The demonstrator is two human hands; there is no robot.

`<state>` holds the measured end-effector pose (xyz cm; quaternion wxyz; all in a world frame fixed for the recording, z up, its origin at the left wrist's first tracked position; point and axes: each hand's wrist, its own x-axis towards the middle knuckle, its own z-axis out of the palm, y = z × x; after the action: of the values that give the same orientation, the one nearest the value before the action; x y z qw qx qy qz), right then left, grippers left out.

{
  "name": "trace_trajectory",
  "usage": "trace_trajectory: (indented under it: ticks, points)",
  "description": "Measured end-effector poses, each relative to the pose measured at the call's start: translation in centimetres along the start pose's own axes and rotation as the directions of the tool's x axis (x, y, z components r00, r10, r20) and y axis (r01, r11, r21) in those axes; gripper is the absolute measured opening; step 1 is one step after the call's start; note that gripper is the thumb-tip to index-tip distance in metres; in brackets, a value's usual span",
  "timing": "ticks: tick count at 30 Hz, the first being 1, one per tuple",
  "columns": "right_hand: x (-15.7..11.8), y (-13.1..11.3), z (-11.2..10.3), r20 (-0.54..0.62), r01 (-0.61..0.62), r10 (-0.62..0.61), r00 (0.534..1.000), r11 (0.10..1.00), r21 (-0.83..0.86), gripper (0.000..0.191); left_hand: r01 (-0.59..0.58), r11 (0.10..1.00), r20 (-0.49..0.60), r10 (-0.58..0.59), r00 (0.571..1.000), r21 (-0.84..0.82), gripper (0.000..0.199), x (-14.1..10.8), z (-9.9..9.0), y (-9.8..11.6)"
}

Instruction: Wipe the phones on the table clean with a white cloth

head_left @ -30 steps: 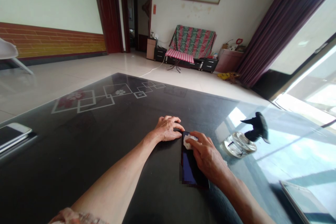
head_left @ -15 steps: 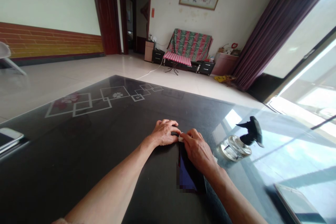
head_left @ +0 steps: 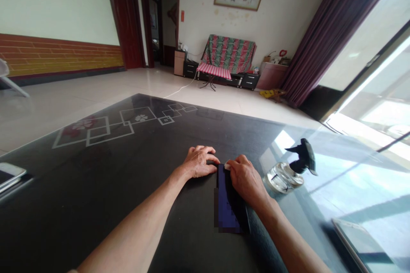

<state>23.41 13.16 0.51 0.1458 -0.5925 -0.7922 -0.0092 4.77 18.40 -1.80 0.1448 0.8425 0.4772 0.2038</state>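
A dark phone-like slab [head_left: 228, 204] with a bluish, partly pixelated face lies on the black glossy table [head_left: 134, 179]. My left hand [head_left: 201, 162] rests at its far left corner, fingers apart, with fingertips touching the edge. My right hand [head_left: 246, 178] is closed on a small white wad [head_left: 227, 166] and presses it at the slab's far right corner. That hand and its wrist hide part of the slab's right side. Just right of my right hand stands a clear spray bottle [head_left: 285, 178] with a black trigger head.
A white phone [head_left: 11, 173] lies at the table's left edge, and another flat device [head_left: 361, 243] at the lower right. Beyond the table are a striped small table [head_left: 214, 70], a cloth-covered object [head_left: 229, 53] and a purple curtain [head_left: 339, 30].
My right hand has moved slightly right with the white wad, away from my left fingertips, uncovering the slab's far end. My left hand has stayed nearly still. The view has shifted slightly.
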Motion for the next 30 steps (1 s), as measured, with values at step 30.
trace_trajectory:
  ticks: [30]
  points:
    - [-1.5,0.1,-0.8,0.061,-0.014,0.01,0.998,0.998,0.062,0.027,-0.006,1.0,-0.03,0.006,1.0,0.008,0.014,-0.2,0.1,0.4]
